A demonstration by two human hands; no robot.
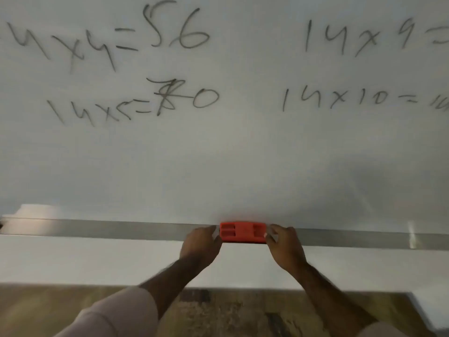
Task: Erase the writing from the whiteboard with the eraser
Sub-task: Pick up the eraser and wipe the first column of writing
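A red eraser (243, 232) lies on the metal tray (121, 229) along the bottom edge of the whiteboard (218, 161). My left hand (201, 244) holds the eraser's left end and my right hand (286, 246) holds its right end. Black handwritten sums fill the upper board: "14x4=56" (109, 42) and "14x5=70" (131, 103) on the left, "14x9=" (364, 35) and "14x10=" (347, 98) on the right. The lower half of the board carries no writing.
Below the tray is a white wall band (97, 261), then a brown patterned floor (230, 312). A pale object (36, 210) rests at the tray's far left. A bright reflection (411, 234) marks the tray at the right.
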